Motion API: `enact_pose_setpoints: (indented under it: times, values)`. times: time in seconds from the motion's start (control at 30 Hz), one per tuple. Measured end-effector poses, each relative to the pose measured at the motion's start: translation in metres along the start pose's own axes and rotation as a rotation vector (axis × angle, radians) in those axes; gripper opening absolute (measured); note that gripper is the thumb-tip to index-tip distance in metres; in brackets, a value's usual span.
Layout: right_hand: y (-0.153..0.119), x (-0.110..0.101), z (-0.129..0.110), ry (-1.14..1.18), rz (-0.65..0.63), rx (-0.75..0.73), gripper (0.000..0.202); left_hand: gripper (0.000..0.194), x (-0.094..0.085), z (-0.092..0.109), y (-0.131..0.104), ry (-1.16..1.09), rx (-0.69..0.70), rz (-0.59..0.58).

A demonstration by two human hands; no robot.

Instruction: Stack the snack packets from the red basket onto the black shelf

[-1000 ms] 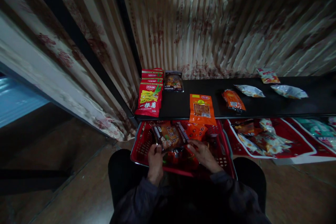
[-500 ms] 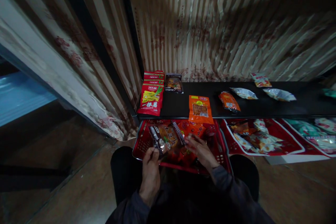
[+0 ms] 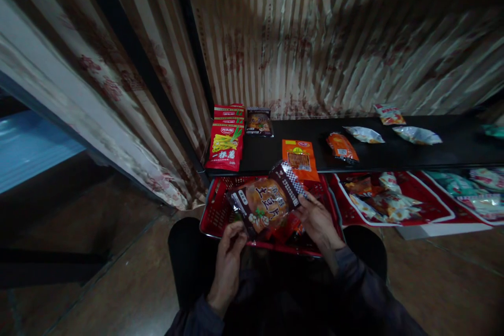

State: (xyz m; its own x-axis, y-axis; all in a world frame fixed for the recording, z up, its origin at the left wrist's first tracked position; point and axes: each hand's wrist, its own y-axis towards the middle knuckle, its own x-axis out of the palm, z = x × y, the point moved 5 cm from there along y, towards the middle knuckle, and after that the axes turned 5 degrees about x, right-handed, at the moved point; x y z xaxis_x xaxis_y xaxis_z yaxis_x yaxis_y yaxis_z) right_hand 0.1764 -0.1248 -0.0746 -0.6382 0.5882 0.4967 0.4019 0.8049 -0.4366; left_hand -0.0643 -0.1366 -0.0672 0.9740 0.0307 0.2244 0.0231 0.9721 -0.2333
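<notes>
A dark snack packet (image 3: 264,203) with a checkered top edge is lifted over the red basket (image 3: 216,205), tilted with its printed front up. My right hand (image 3: 319,223) pinches the checkered end. My left hand (image 3: 229,260) holds the lower left corner between thumb and fingers. Orange and red packets lie beneath it in the basket, partly hidden. On the black shelf (image 3: 260,156) behind, red packets (image 3: 225,147) are stacked at the left, a similar dark packet (image 3: 259,123) lies beside them, and an orange packet (image 3: 301,160) overhangs the front edge.
Farther right on the shelf are an orange packet (image 3: 342,148) and several pale packets, one silvery (image 3: 364,135). More red baskets with packets, one white-rimmed (image 3: 452,216), sit below. A black post (image 3: 192,26) and a striped curtain (image 3: 315,37) stand behind.
The dark packet has risen out of the basket and tilted. My right hand has closed on its checkered end; my left hand has stayed at its lower corner.
</notes>
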Motion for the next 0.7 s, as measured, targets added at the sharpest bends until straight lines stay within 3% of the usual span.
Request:
enact_pose_setpoints:
  times: [0.17, 0.27, 0.37, 0.47, 0.7]
  values:
    - [0.005, 0.016, -0.047, -0.209, -0.061, -0.142, 0.037, 0.038, -0.003, 0.03, 0.031, 0.073, 0.227, 0.076]
    - [0.003, 0.03, -0.064, -0.418, -0.154, -0.196, 0.04, 0.03, 0.009, 0.057, 0.045, 0.195, 0.379, 0.021]
    - [0.001, 0.044, -0.074, -0.628, -0.254, -0.249, 0.041, 0.032, 0.03, 0.068, 0.057, 0.28, 0.335, -0.137]
    - [0.002, 0.057, -0.081, -0.765, -0.321, -0.336, 0.04, 0.039, 0.048, 0.066, 0.064, 0.259, 0.244, -0.229]
    - [0.011, 0.074, -0.089, -0.737, -0.329, -0.368, 0.036, 0.036, 0.061, 0.057, 0.068, 0.089, 0.191, -0.196]
